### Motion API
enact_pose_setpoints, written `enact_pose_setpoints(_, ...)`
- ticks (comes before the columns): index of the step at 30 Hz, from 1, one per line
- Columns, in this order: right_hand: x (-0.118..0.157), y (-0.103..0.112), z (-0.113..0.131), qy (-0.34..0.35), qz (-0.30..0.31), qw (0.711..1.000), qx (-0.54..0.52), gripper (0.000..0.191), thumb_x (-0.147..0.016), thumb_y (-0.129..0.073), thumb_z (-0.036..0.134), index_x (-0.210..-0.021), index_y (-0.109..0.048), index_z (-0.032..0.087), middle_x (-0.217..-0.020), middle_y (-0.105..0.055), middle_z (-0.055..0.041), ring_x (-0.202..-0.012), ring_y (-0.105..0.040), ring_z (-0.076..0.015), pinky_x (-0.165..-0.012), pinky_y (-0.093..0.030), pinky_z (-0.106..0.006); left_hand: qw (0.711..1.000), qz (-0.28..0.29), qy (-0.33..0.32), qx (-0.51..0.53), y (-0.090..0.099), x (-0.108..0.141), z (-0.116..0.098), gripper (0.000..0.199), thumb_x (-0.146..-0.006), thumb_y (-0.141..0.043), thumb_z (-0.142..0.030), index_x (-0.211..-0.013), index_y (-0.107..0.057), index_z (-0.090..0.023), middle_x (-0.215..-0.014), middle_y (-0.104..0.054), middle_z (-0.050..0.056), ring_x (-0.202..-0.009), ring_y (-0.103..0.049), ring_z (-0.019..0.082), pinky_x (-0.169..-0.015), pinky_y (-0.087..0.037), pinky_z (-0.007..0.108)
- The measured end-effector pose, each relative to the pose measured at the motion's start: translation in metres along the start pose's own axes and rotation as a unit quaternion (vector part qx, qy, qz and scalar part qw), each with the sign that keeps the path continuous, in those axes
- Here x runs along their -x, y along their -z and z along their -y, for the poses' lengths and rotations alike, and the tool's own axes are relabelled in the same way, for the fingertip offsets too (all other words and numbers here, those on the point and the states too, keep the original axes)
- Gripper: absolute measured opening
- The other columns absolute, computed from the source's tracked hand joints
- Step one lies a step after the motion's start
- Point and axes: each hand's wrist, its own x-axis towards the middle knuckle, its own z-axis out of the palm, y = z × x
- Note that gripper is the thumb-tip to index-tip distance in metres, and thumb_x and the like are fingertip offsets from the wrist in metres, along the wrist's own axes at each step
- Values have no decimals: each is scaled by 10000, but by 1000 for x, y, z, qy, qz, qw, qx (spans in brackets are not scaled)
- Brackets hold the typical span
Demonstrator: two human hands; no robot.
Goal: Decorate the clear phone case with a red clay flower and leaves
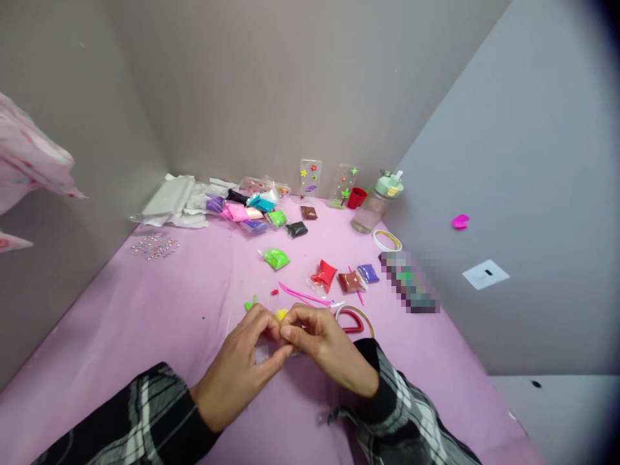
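My left hand [242, 361] and my right hand [322, 342] meet at the front middle of the table, with thumbs and fingertips pinched together. A small lump of yellow clay [281, 314] shows between their fingers; the rest of it is hidden. Something clear lies partly covered beneath the hands, too hidden to name. Just beyond them are a bit of red clay [274, 292], a green clay piece [250, 303] and pink modelling tools [305, 296]. To the right of my right hand lies a red D-shaped piece [352, 321], beside a roll of tape [369, 323].
Packets of red [324, 276], brown [352, 281] and green clay [277, 259] lie farther out. At the back stand decorated clear phone cases [310, 179], a red cup [357, 197] and a bottle [372, 210]. A pile of packets [237, 212] and rhinestones [155, 247] are at left.
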Motion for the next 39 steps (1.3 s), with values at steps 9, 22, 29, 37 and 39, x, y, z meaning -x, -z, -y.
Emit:
enact_pose_setpoints(9,0,5,-1,-16,6,1000,10,207,-891,-639,310,-773,-608,143,-696,-581,5,-642,-534,-115,-631,-416,-246,999,17,5,45,2,-5,3,171,-956,-496,-205,-787,-521,-220,-846,-541,-9,-820,-548,169,-761,-414,289)
enact_pose_setpoints(22,0,8,3,-19,7,999,40,93,-870,-586,180,-780,-570,165,-684,-583,29,-611,-551,-100,-606,-437,-225,999,35,3,33,3,-8,-4,179,-935,-516,-222,-760,-557,-215,-840,-573,5,-827,-565,185,-775,-425,300)
enact_pose_setpoints(29,-1,9,2,-32,6,999,36,130,-879,-613,238,-782,-563,167,-685,-583,31,-582,-553,-92,-574,-429,-212,999,30,2,37,2,-10,-4,168,-904,-542,-179,-742,-565,-214,-824,-587,0,-823,-582,179,-780,-433,296)
enact_pose_setpoints(37,1,10,5,-35,20,998,51,83,-852,-648,224,-830,-585,175,-705,-622,20,-603,-570,-105,-585,-434,-222,998,25,14,60,2,-8,5,151,-876,-646,-219,-744,-573,-215,-830,-592,-8,-824,-582,180,-783,-433,298)
enact_pose_setpoints(39,2,11,5,-33,24,998,48,91,-863,-641,237,-821,-600,168,-702,-616,20,-602,-567,-102,-594,-435,-223,998,26,18,61,2,-8,6,155,-867,-662,-210,-740,-572,-213,-836,-593,-11,-832,-584,179,-789,-428,299)
